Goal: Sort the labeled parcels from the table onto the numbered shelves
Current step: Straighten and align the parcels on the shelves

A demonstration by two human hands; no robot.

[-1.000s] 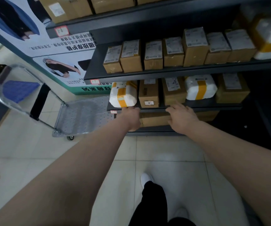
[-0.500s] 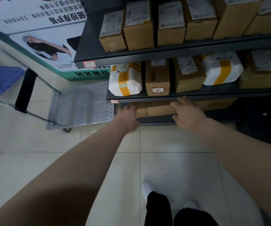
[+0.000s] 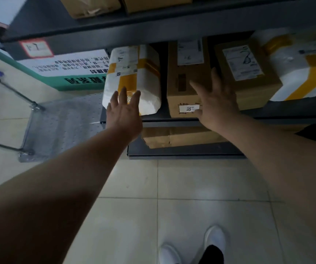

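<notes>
The left hand (image 3: 123, 109) was open, with the fingers straight and a little spread, and it held nothing. Its fingertips lay over the lower front of a white parcel (image 3: 134, 73) wrapped with yellow tape. I could not tell if they really touched it. This parcel stood at the left end of the shelf (image 3: 153, 121) and carried white printed labels on top, but the print was too small to read.

The right hand (image 3: 217, 105) was open too, with the fingers spread wide, and it was empty. It lay over the front right part of a brown box (image 3: 183, 80), which stood just beside the white parcel. The thumb was next to a small white sticker (image 3: 188, 108) on the front of the box, with a mark that looked like "01". The white label (image 3: 190, 52) on top of the box had a handwritten mark that looked like "3-1".

To the right stood a second box (image 3: 248, 73), whose label had a black scribble, and then another white parcel (image 3: 301, 73) with yellow tape.

On the edge of the upper shelf (image 3: 153, 29) was a tag (image 3: 36, 47) with a red border. Its handwriting was blurred. Behind the rack, a poster (image 3: 67, 71) showed Chinese characters upside down. A metal cart (image 3: 63, 121) stood at the left on the floor (image 3: 191, 187).
</notes>
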